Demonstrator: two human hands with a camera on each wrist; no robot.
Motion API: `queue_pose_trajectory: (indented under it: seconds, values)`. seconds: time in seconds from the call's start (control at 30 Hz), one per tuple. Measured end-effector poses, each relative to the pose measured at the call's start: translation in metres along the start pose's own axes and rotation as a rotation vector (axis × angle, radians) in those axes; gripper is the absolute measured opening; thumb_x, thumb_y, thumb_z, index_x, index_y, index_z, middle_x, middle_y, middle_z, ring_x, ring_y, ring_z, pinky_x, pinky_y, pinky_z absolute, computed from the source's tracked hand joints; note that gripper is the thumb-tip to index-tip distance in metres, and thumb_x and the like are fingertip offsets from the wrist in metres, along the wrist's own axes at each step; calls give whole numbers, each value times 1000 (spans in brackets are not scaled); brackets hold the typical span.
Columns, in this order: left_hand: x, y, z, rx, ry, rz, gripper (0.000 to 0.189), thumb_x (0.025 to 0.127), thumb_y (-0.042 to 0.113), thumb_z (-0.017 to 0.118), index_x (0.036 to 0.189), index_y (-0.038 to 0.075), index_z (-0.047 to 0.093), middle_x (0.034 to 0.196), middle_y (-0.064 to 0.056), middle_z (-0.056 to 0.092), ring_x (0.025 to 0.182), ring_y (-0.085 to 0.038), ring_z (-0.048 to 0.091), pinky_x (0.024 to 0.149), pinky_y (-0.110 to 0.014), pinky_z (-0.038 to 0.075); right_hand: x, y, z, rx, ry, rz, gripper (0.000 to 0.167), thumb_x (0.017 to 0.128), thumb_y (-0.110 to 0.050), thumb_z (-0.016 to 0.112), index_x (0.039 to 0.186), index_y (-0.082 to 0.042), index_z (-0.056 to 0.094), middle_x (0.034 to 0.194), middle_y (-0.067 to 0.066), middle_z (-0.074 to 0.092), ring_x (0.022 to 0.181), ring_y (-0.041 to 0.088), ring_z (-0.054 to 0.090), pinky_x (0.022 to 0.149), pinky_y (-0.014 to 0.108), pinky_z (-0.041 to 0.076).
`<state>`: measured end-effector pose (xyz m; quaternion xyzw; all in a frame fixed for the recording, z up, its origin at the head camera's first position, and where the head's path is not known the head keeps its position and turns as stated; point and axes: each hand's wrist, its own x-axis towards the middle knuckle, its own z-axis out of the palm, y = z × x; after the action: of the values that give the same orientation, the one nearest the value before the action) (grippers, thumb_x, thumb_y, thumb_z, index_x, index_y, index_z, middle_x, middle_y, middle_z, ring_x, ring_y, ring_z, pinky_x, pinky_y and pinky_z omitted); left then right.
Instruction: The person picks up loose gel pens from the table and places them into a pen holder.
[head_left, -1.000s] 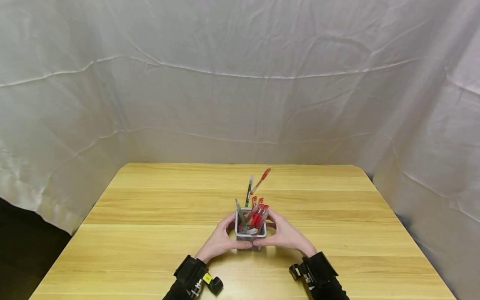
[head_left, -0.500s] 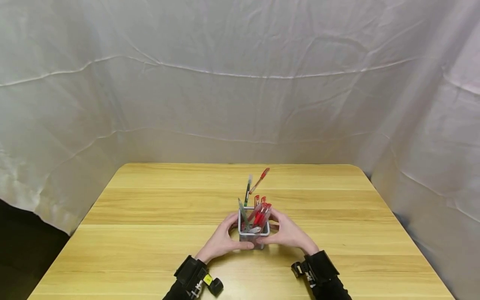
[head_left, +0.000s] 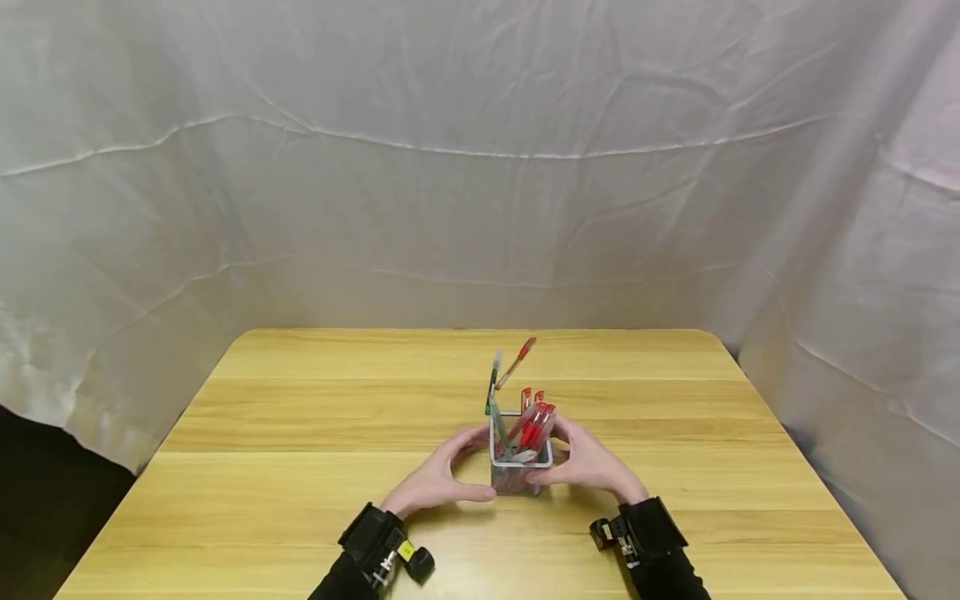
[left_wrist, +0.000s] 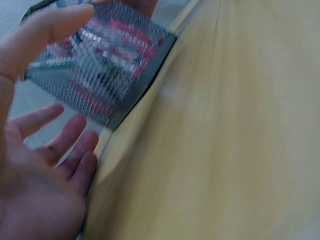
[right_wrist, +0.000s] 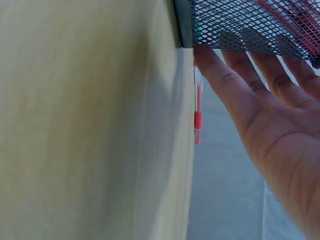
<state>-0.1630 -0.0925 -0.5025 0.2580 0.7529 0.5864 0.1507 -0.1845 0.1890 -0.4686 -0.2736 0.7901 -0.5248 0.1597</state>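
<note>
A square mesh pen holder [head_left: 516, 477] with a pale rim stands near the middle of the table, holding several red pens [head_left: 534, 429] and a green pen [head_left: 501, 429]. My right hand [head_left: 588, 460] holds it from the right, thumb across the front and fingers along the side; in the right wrist view the fingertips [right_wrist: 250, 42] show through the mesh. On the left, my left hand [head_left: 442, 477] is spread with thumb and fingers apart. In the left wrist view its fingers [left_wrist: 75, 130] are clear of the mesh, and the thumb [left_wrist: 55, 25] overlaps it.
Behind the holder, a dark pen with a green end [head_left: 492, 385] and a red pen [head_left: 517, 362] lie on the wooden table [head_left: 300, 417]. Pale cloth [head_left: 480, 208] hangs around the back and sides. Each wrist wears a black camera strap.
The pen holder has shifted to the right with my right hand. My left hand followed at first; now its fingers have come away from the holder. The two loose pens stay behind it.
</note>
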Motion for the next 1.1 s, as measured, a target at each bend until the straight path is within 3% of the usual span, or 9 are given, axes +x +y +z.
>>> queue_pose_trajectory:
  seconds: [0.1, 0.17, 0.3, 0.5, 0.77, 0.93, 1.1]
  values:
    - [1, -1, -9, -21, -65, 21, 84, 86, 10, 70, 158, 10, 28, 161, -15, 37, 146, -36, 39, 124, -55, 26, 1, -1, 2, 15, -3, -4, 84, 79, -19, 87, 149, -16, 41, 141, 13, 55, 136, 41, 47, 108, 52, 50]
    - [3, 0, -14, 7, -71, 24, 82, 84, 2, 63, 158, 3, 27, 161, -20, 35, 145, -40, 39, 123, -56, 28, 2, -1, 4, 39, -11, -8, 84, 79, -17, 86, 149, -17, 41, 140, 13, 55, 136, 41, 46, 107, 54, 50]
    - [11, 3, -22, 108, -5, -12, 70, 88, -2, 56, 154, -1, 31, 154, -26, 41, 141, -44, 43, 119, -59, 33, 4, -3, 6, 57, -9, 1, 85, 79, -17, 86, 150, -17, 40, 141, 14, 54, 137, 42, 45, 107, 54, 50]
    - [33, 7, -28, 327, 89, -29, 53, 99, 6, 54, 150, -1, 41, 152, -26, 43, 141, -45, 43, 118, -61, 34, 6, -4, 6, 41, -4, 14, 86, 79, -18, 86, 151, -16, 39, 144, 14, 52, 139, 42, 45, 108, 48, 51]
    - [53, 6, -26, 606, 0, 4, 49, 104, 10, 48, 149, -8, 40, 163, -28, 25, 149, -46, 30, 122, -60, 27, 6, -4, 7, 36, -10, 12, 84, 80, -20, 86, 149, -14, 40, 142, 13, 53, 137, 39, 46, 109, 49, 49]
    - [55, 6, -24, 687, -36, -17, 47, 105, 11, 47, 148, -6, 42, 163, -28, 24, 151, -45, 27, 123, -62, 22, 6, -3, 8, 68, -20, 13, 84, 80, -17, 85, 150, -14, 39, 142, 14, 53, 137, 38, 45, 107, 41, 52]
    - [53, 8, -24, 701, 0, -26, 45, 104, 12, 49, 147, -3, 47, 163, -27, 26, 149, -43, 32, 123, -59, 26, 6, -3, 9, 64, -18, 13, 85, 80, -18, 85, 151, -14, 38, 143, 14, 52, 137, 39, 45, 107, 42, 52]
